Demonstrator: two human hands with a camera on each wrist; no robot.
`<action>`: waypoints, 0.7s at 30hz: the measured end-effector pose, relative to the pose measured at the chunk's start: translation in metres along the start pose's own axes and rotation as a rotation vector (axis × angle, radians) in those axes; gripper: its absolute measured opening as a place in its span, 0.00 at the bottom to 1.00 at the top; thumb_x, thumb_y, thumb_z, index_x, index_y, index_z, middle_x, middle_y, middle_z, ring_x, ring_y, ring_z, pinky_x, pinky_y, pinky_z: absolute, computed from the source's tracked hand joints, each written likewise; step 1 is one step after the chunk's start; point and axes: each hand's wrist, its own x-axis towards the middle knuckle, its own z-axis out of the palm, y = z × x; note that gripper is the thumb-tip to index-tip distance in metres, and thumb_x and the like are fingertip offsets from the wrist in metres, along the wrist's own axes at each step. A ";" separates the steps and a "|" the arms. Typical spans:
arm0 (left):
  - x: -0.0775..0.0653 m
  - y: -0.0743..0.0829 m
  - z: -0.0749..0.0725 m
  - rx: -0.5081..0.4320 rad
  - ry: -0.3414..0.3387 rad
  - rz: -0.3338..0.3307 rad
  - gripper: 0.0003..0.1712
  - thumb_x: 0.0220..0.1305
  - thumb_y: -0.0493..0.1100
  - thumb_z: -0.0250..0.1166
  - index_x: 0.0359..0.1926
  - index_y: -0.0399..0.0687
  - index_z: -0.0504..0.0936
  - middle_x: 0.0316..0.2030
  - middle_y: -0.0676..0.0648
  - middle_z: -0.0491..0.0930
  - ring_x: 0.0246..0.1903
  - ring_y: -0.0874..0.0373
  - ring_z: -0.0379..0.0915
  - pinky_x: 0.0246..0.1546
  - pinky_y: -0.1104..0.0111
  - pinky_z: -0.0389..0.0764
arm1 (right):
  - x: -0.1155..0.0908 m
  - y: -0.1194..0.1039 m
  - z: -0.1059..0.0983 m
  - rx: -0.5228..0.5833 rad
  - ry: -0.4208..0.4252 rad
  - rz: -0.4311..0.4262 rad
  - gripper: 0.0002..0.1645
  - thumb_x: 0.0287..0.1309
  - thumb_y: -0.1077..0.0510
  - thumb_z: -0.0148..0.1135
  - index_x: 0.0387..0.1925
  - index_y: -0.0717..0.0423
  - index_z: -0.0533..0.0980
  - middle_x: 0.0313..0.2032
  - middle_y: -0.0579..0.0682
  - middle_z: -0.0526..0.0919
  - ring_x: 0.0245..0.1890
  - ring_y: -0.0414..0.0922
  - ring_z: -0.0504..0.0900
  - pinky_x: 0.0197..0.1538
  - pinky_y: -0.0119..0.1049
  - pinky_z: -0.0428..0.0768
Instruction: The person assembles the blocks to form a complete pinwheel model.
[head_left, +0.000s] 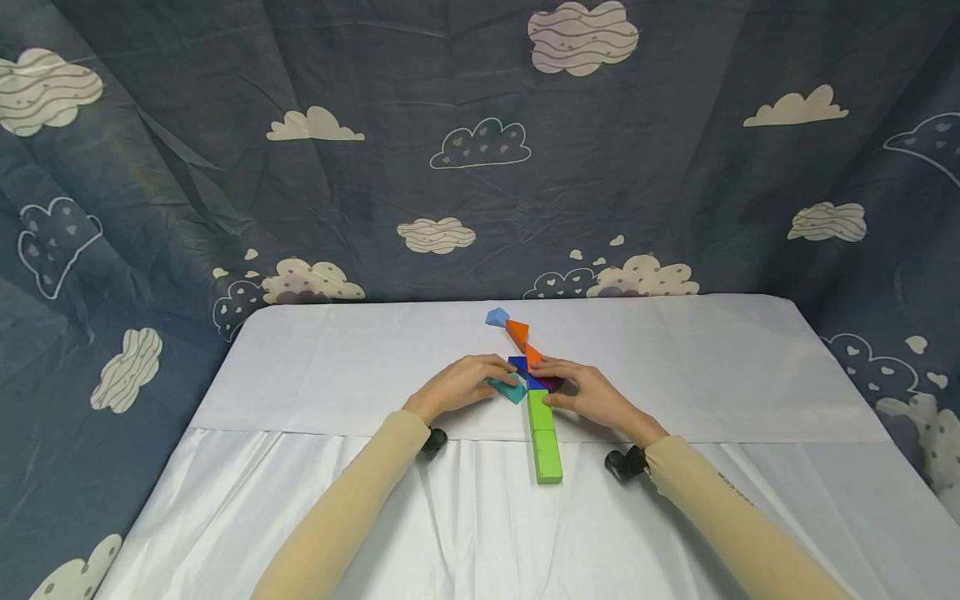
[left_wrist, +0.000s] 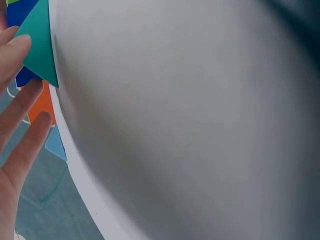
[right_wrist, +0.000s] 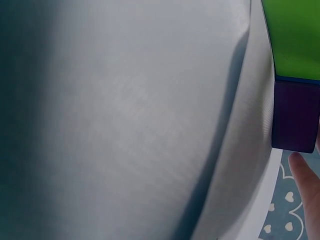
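My left hand [head_left: 465, 385] holds a teal triangular block [head_left: 512, 390] between thumb and fingers, at the left of a row of blocks; its other fingers spread beyond it in the left wrist view. Opposite, my right hand [head_left: 588, 393] has thumb and fingers around a dark purple block [head_left: 553, 383], its thumb right at the edge of a green block [head_left: 539, 410]. Two blue triangular blocks, one of them the near blue block [head_left: 536, 383], lie between the hands. In the right wrist view a fingertip [right_wrist: 296, 161] is at the purple block's far end.
A second green block [head_left: 547, 458] extends the row toward me. Beyond the hands lie an orange block [head_left: 517, 333], another orange piece [head_left: 533, 357] and a light blue block [head_left: 497, 317] near the far edge. A white cloth [head_left: 300, 367] covers the table; a cloud-patterned curtain [head_left: 420, 75] hangs behind.
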 end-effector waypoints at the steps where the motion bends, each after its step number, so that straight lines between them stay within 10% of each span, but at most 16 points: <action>1: 0.000 0.000 0.000 0.001 0.005 0.003 0.15 0.63 0.35 0.65 0.51 0.49 0.84 0.56 0.49 0.76 0.59 0.56 0.69 0.62 0.68 0.65 | 0.000 0.000 0.000 0.001 0.001 0.001 0.30 0.55 0.60 0.68 0.60 0.57 0.74 0.64 0.57 0.69 0.67 0.58 0.61 0.66 0.58 0.58; 21: -0.001 -0.004 -0.007 -0.175 0.084 -0.059 0.11 0.66 0.35 0.61 0.47 0.45 0.85 0.46 0.48 0.80 0.48 0.57 0.75 0.53 0.69 0.74 | 0.001 0.001 0.000 0.012 0.002 -0.009 0.30 0.55 0.60 0.68 0.60 0.58 0.74 0.63 0.56 0.71 0.67 0.58 0.61 0.66 0.58 0.57</action>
